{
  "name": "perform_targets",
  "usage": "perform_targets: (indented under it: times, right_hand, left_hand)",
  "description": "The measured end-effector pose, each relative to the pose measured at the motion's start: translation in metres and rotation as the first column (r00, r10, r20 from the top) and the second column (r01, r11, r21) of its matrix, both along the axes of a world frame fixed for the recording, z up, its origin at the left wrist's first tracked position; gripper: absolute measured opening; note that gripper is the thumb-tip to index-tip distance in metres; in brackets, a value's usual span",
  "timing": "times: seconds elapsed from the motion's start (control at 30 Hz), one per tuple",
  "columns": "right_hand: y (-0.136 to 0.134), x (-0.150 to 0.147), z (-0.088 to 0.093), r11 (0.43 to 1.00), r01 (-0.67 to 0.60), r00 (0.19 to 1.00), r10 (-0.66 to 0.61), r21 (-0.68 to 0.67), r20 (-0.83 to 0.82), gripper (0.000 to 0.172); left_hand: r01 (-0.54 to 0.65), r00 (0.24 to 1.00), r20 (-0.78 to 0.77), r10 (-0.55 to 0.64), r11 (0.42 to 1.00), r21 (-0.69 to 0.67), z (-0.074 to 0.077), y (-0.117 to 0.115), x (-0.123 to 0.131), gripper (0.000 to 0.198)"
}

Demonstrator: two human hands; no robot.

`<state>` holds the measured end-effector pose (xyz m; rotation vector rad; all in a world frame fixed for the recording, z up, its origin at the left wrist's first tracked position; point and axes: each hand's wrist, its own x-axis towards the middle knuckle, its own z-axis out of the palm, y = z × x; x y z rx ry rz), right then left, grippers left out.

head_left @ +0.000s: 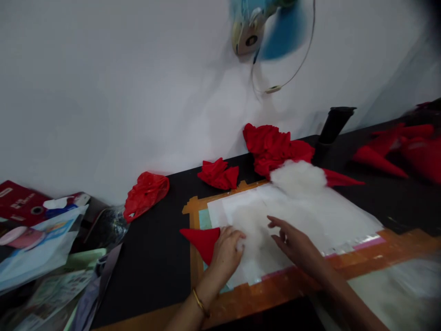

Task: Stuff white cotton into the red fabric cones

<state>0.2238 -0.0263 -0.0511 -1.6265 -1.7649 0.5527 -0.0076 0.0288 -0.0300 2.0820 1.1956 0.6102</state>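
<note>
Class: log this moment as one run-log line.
left hand: grips red cone | right hand: open on white stuffing

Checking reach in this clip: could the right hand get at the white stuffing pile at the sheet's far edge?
Probably yes: the right hand lies open on the white sheet, and nothing stands between it and the stuffing pile.

Landmark: the plastic sheet (310, 216) on the table (151, 257).
On it, far edge: stuffing pile (298, 177).
On it, near-left corner: left hand (225, 253), right hand (292, 243).
Left, touching left hand: cloth cone (203, 241).
Behind: crumpled cloth (272, 147), tube (332, 128).
</note>
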Motion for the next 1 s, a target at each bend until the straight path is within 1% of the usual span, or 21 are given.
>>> perform_targets:
  times: [0.03,0.07,0.1,0.13,0.17,0.2,0.27,0.33,0.37,0.43,0.5,0.6,0.63,0.7,0.77,0.8,0.83,0.9,0.93,0.97,1.0]
  right_hand:
    - [0.006,0.005,0.002,0.997,0.0,0.997,-0.005,0.079,0.075,0.051]
    - [0.014,0.007,0.005,0.988,-0.039,0.989,0.016,0.15,0.149,0.056]
    - [0.023,0.007,0.007,0.974,-0.108,0.973,0.063,0.197,0.222,0.062]
    - [0.033,0.005,0.009,0.958,-0.193,0.949,0.127,0.213,0.289,0.07]
    - [0.043,0.0,0.011,0.939,-0.28,0.916,0.2,0.197,0.349,0.075]
    - [0.053,-0.006,0.011,0.921,-0.354,0.878,0.269,0.16,0.397,0.076]
    - [0.07,-0.021,0.008,0.884,-0.463,0.8,0.388,0.059,0.458,0.067]
    - [0.082,-0.036,0.003,0.854,-0.521,0.743,0.458,-0.008,0.487,0.05]
    - [0.086,-0.041,0.0,0.845,-0.534,0.728,0.473,-0.023,0.496,0.044]
    - [0.092,-0.043,-0.003,0.849,-0.528,0.726,0.467,-0.027,0.505,0.04]
    - [0.097,-0.029,-0.003,0.883,-0.469,0.756,0.41,-0.014,0.51,0.04]
    - [0.104,0.015,0.001,0.957,-0.289,0.81,0.232,0.023,0.538,0.039]
    - [0.105,0.032,0.004,0.973,-0.227,0.818,0.17,0.038,0.549,0.039]
    - [0.103,0.059,0.011,0.99,-0.116,0.814,0.051,0.075,0.579,0.043]
    - [0.091,0.068,0.02,0.987,-0.051,0.791,-0.052,0.15,0.61,0.053]
    - [0.083,0.065,0.024,0.98,-0.052,0.789,-0.078,0.192,0.609,0.057]
    - [0.073,0.056,0.028,0.97,-0.069,0.806,-0.084,0.234,0.586,0.056]
    - [0.052,0.024,0.029,0.954,-0.132,0.887,-0.007,0.269,0.461,0.043]
    - [0.043,0.005,0.026,0.954,-0.141,0.933,0.039,0.263,0.358,0.036]
    - [0.035,-0.016,0.021,0.964,-0.162,0.96,0.104,0.213,0.26,0.035]
    - [0.029,-0.035,0.014,0.967,-0.198,0.967,0.167,0.159,0.191,0.037]
  left_hand:
    - [0.009,1.0,-0.001,-0.009,1.0,0.02,0.001,-0.002,-0.005,0.041]
    - [0.022,1.0,0.012,-0.023,0.999,0.036,0.003,-0.004,-0.008,0.045]
    - [0.032,0.999,0.038,-0.034,0.998,0.046,0.005,-0.007,-0.01,0.048]
    - [0.037,0.997,0.069,-0.04,0.998,0.051,0.008,-0.009,-0.011,0.048]
    - [0.029,0.994,0.1,-0.034,0.998,0.049,0.011,-0.011,-0.011,0.047]
    - [0.007,0.993,0.122,-0.012,0.999,0.041,0.013,-0.013,-0.008,0.045]
    - [-0.063,0.991,0.116,0.061,0.998,0.022,0.015,-0.015,-0.001,0.044]
    - [-0.119,0.993,0.022,0.119,0.993,0.011,0.012,-0.013,0.006,0.038]
    - [-0.128,0.991,-0.045,0.129,0.992,0.014,0.01,-0.012,0.009,0.033]
    - [-0.117,0.981,-0.154,0.119,0.993,0.025,0.004,-0.007,0.012,0.024]
    - [-0.104,0.974,-0.196,0.109,0.994,0.039,-0.001,-0.002,0.01,0.022]
    - [-0.105,0.974,-0.194,0.113,0.993,0.051,-0.004,0.001,0.004,0.021]
    - [-0.108,0.974,-0.195,0.116,0.993,0.054,-0.004,0.001,0.001,0.02]
    - [-0.11,0.979,-0.166,0.118,0.992,0.058,-0.002,0.0,-0.004,0.021]
    - [-0.112,0.99,-0.079,0.116,0.992,0.06,0.002,-0.003,-0.012,0.033]
    - [-0.113,0.993,-0.028,0.115,0.992,0.062,0.004,-0.005,-0.017,0.043]
    - [-0.112,0.994,0.015,0.111,0.992,0.06,0.006,-0.007,-0.022,0.05]
    - [-0.102,0.994,0.039,0.101,0.994,0.036,0.007,-0.009,-0.031,0.055]
    - [-0.094,0.995,0.026,0.093,0.995,0.016,0.007,-0.009,-0.034,0.056]
    - [-0.085,0.996,0.005,0.085,0.996,-0.008,0.006,-0.009,-0.035,0.057]
    - [-0.072,0.997,-0.024,0.071,0.997,-0.03,0.004,-0.008,-0.034,0.058]
